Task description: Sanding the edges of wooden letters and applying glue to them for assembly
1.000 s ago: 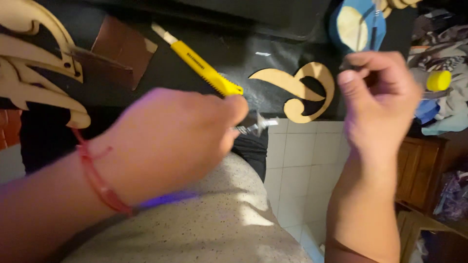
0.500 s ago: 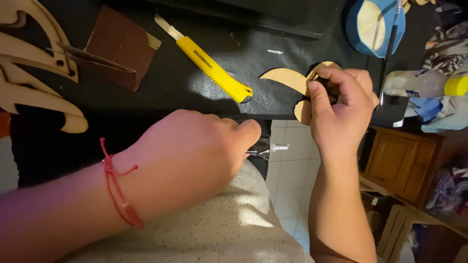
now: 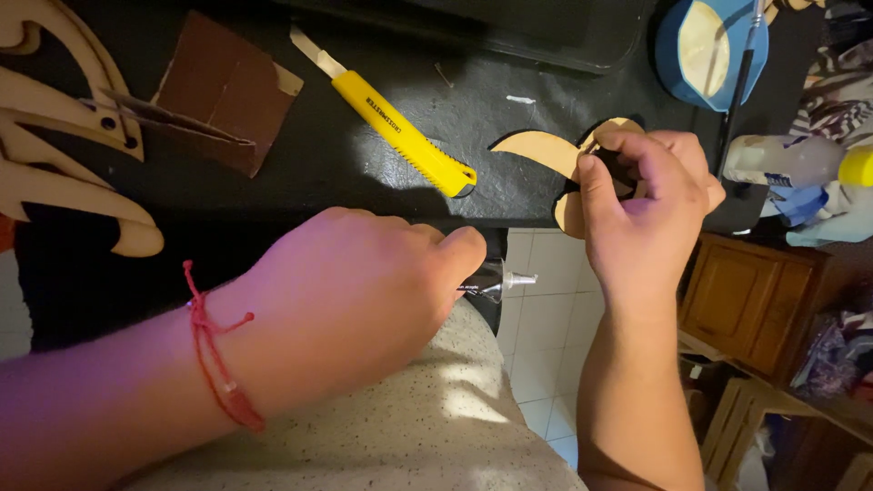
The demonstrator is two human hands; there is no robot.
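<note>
My left hand [image 3: 350,295], with a red string bracelet on its wrist, is closed around a small silvery glue tube [image 3: 500,279] whose nozzle points right. My right hand [image 3: 641,214] pinches a curved wooden cutout [image 3: 544,148] lying at the front edge of the black table [image 3: 300,191]. Its fingers cover the cutout's middle. A yellow utility knife [image 3: 400,136] lies on the table between the hands, its blade end pointing to the upper left.
A folded brown sandpaper sheet [image 3: 218,91] and larger wooden cutouts [image 3: 64,136] lie at the left. A blue round object [image 3: 709,45] with a thin brush across it sits top right. A wooden cabinet [image 3: 746,300] and tiled floor lie below.
My right hand dropped from the air onto the curved wooden cutout and took hold of it. My left hand stayed closed on the glue tube and shifted slightly.
</note>
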